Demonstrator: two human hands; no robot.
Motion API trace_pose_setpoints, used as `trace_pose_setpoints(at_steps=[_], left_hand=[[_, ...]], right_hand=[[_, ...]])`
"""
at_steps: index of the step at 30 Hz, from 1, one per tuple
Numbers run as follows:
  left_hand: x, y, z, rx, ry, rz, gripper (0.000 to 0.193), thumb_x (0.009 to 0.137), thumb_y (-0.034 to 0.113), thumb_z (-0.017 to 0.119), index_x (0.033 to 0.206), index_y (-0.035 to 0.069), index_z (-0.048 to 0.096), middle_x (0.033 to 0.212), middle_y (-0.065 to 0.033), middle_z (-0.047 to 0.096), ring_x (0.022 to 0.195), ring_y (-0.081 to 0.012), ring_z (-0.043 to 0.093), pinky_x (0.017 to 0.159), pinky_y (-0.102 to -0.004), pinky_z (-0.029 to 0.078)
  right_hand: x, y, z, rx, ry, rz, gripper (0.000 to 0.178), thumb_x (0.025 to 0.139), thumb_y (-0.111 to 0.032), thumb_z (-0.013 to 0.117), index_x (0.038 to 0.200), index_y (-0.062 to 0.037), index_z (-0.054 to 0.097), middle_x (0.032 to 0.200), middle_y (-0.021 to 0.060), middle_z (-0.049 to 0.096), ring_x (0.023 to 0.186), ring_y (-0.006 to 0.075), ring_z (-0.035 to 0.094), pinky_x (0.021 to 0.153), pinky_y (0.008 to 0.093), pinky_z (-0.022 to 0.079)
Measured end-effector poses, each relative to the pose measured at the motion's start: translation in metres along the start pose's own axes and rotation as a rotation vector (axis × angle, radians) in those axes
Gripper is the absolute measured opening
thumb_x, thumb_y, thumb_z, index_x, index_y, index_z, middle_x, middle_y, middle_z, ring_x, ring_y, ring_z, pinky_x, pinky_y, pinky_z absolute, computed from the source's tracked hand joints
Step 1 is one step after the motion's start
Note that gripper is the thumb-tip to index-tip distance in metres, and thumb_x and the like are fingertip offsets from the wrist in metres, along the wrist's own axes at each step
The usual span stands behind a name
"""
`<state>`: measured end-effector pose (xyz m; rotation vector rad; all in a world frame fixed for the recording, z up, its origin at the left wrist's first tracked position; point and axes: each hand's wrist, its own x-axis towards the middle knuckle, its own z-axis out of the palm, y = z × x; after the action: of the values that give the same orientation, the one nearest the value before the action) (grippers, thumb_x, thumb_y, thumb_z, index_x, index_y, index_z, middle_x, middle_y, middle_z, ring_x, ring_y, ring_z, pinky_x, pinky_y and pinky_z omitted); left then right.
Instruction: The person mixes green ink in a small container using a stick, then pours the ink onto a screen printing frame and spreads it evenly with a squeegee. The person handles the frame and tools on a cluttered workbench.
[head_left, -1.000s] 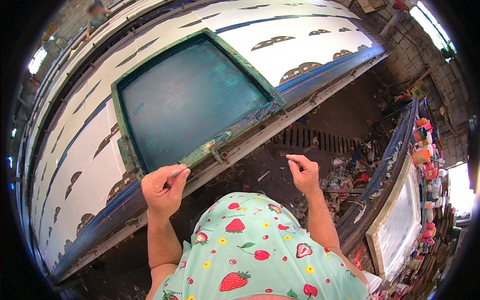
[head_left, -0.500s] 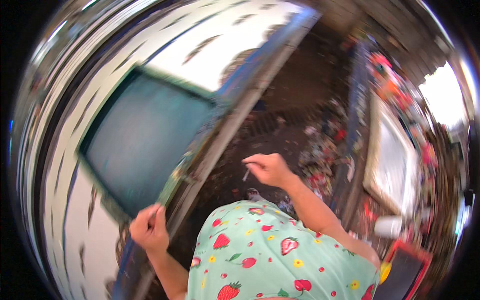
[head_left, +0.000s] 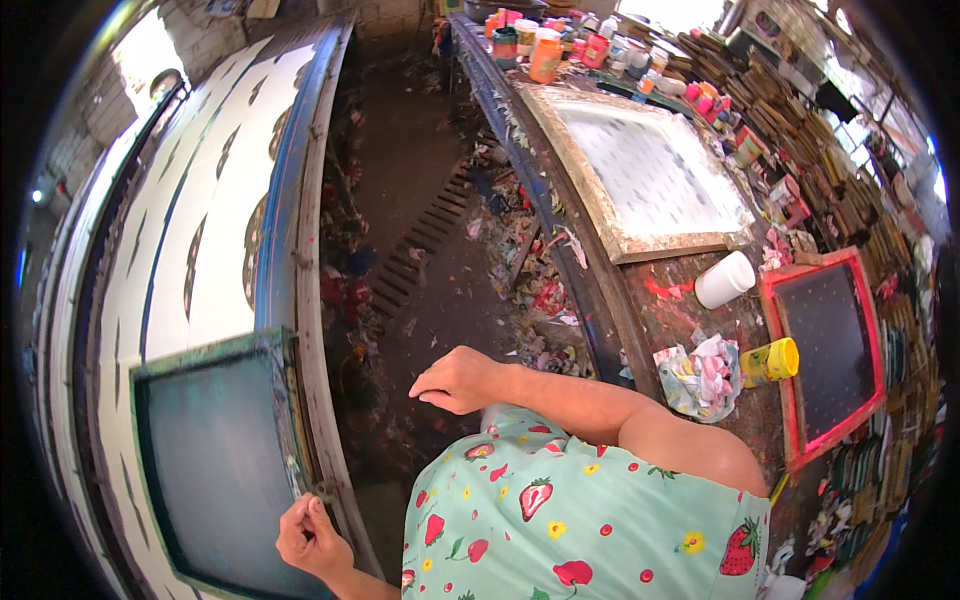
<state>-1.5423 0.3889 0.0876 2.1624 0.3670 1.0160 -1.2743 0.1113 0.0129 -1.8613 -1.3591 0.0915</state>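
Observation:
A screen-printing frame point(head_left: 215, 460) with a green, paint-stained wooden rim and dark mesh lies on the long printing table at the lower left. My left hand point(head_left: 312, 537) is beside its right edge, fingers curled and thumb drawn in; whether it touches the rim I cannot tell. Over the aisle between the benches is my right hand point(head_left: 455, 382), with its fingers folded in. Anything inside either hand is hidden. White cloth point(head_left: 205, 250) with dark leaf-like shapes and blue lines covers the printing table beyond the frame.
On the right bench lie a large white-mesh screen point(head_left: 618, 240) and a red-rimmed screen point(head_left: 870, 300). Nearby are a white container point(head_left: 725, 280), a yellow cup point(head_left: 770, 362), a bag of crumpled rags point(head_left: 700, 378) and several paint jars point(head_left: 546, 55). Litter point(head_left: 535, 300) covers the aisle's right side.
The view has swung to the right, bringing more of the right bench in. Both hands remain closed, the left one still close to the green frame.

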Motion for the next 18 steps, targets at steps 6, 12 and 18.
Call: trace_pose_setpoints(at_steps=[6,12,18], left_hand=[[0.05,0.019,0.072,-0.051,-0.033,-0.002,0.009,0.102,0.002,0.084,0.103,-0.004,0.076,0.086,-0.0062,0.078,0.065,-0.007,0.05,0.06,-0.0243,0.04],[0.122,0.059,0.172,-0.023,-0.1,0.156,0.01,0.1,0.004,0.087,0.102,-0.002,0.081,0.084,-0.0054,0.077,0.063,-0.0062,0.051,0.058,-0.0246,0.04],[0.197,0.074,0.259,-0.145,-0.282,0.29,0.011,0.098,0.005,0.09,0.102,0.0,0.082,0.079,-0.0054,0.077,0.058,-0.0084,0.054,0.056,-0.0258,0.042]], right_hand=[[0.023,0.063,-0.063,0.014,0.217,-0.009,0.016,0.1,-0.013,0.075,0.113,-0.0111,0.083,0.097,0.0094,0.084,0.088,0.0324,0.08,0.078,0.0459,0.065],[0.034,0.118,-0.143,0.001,0.399,0.01,0.017,0.098,-0.011,0.077,0.114,-0.0104,0.084,0.1,0.0111,0.085,0.088,0.0335,0.081,0.077,0.044,0.065],[0.028,0.163,-0.2,0.007,0.506,0.183,0.017,0.098,-0.01,0.079,0.114,-0.0097,0.084,0.096,0.0118,0.084,0.081,0.0316,0.08,0.071,0.0403,0.062]])
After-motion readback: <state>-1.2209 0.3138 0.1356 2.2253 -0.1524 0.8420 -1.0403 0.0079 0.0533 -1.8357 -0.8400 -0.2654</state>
